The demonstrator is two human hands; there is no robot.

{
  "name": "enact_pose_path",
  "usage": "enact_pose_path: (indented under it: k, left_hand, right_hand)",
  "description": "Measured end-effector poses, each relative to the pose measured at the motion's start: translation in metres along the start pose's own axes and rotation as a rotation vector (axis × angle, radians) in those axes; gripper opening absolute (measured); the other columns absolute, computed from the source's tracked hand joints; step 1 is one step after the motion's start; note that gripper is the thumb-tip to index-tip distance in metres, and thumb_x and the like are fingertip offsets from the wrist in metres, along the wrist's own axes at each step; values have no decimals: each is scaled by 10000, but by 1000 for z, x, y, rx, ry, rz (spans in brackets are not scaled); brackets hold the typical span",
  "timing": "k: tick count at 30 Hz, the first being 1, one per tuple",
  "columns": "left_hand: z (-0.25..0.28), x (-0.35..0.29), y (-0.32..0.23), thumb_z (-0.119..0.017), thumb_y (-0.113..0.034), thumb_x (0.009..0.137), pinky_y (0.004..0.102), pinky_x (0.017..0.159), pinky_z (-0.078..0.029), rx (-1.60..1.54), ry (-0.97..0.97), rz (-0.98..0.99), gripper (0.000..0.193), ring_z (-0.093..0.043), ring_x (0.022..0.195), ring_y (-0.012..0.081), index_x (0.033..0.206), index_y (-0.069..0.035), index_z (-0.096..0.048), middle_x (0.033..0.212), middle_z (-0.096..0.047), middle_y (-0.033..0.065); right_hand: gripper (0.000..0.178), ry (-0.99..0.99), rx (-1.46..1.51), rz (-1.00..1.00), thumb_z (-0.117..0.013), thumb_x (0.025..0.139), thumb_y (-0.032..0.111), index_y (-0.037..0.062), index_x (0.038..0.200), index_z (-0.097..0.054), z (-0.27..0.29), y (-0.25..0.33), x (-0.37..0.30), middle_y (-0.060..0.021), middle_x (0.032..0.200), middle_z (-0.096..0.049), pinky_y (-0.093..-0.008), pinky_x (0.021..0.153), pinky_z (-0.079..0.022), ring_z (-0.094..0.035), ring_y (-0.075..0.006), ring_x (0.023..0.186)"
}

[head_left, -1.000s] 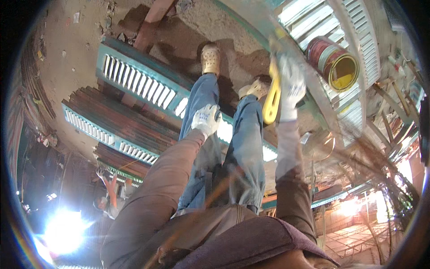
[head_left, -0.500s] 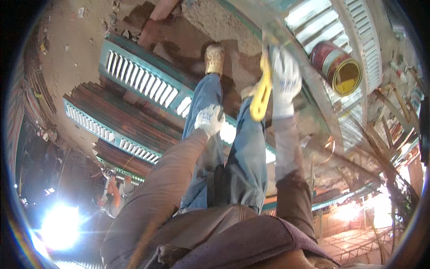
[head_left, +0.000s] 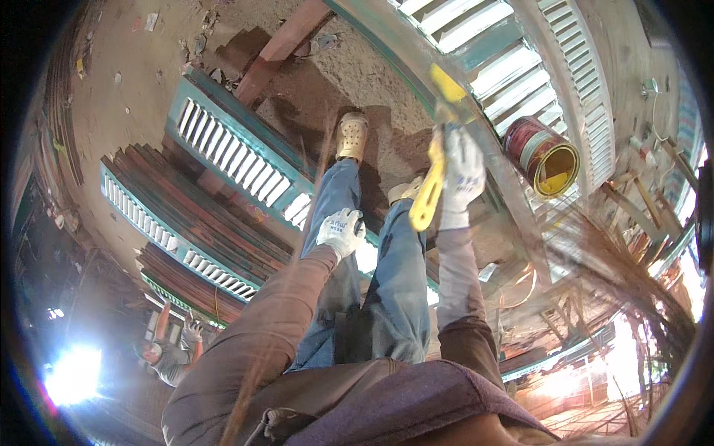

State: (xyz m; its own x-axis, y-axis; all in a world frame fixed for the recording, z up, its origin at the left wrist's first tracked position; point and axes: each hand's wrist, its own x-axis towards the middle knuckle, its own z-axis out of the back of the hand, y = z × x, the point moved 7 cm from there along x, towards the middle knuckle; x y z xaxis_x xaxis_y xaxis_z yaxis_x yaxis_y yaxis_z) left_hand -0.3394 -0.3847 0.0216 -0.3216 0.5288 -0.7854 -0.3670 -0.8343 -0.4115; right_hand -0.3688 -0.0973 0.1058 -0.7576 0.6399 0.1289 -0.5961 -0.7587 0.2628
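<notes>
Floor: littered brown dirt [head_left: 141, 97], a red beam [head_left: 279, 52], teal louvered panels [head_left: 230, 141].
Room: co-worker [head_left: 173, 362] near a glaring light [head_left: 74, 375], lower left.
Brush [head_left: 430, 186]: grasped in the right hand [head_left: 462, 175], near the paint can [head_left: 541, 156].
Left hand [head_left: 342, 232]: at the left knee; cannot tell whether it grips anything.
Changed: yellow bristles [head_left: 447, 83] show clearly, smeared by blur half a second ago.

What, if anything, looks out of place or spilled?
Scraps of litter lie scattered on the dirt floor at the picture's upper left, looking untidy. No spill is evident around the open can.
</notes>
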Motion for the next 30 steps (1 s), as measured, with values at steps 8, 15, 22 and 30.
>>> enact_pose_path:
  k: [8, 15, 22, 30]
  left_hand:
    - [2, 0, 2, -516, -325, 875, 440, 885, -461, 38, 29, 5, 315, -596, 1021, 308, 1090, -109, -599, 1074, -613, 133]
    - [16, 0, -3, -531, -325, 864, 434, 839, -491, 29, 19, 12, 312, -617, 960, 315, 1078, -112, -610, 1041, -619, 136]
    - [14, 0, 2, -534, -313, 861, 434, 846, -488, 8, 16, 1, 308, -614, 965, 315, 1078, -108, -608, 1038, -620, 135]
    - [16, 6, 0, -520, -328, 878, 438, 882, -469, 23, 43, 29, 337, -596, 1019, 316, 1123, -106, -587, 1088, -603, 131]
  right_hand:
    - [460, 278, 47, 138, -649, 736, 185, 146, 1193, -622, -27, 15, 20, -80, 1164, -627, -391, 893, -487, -593, -271, 1068]
    - [452, 66, -65, -155, -595, 814, 195, 107, 1256, -558, -17, -11, 48, -84, 1213, -603, -377, 893, -483, -584, -263, 1090]
    - [465, 111, -184, -46, -595, 796, 170, 128, 1257, -550, -41, 12, 52, -68, 1237, -577, -386, 896, -469, -548, -249, 1131]
    - [452, 507, 17, -15, -621, 800, 253, 183, 1247, -601, -50, 24, -8, -63, 1212, -622, -381, 917, -481, -600, -259, 1064]
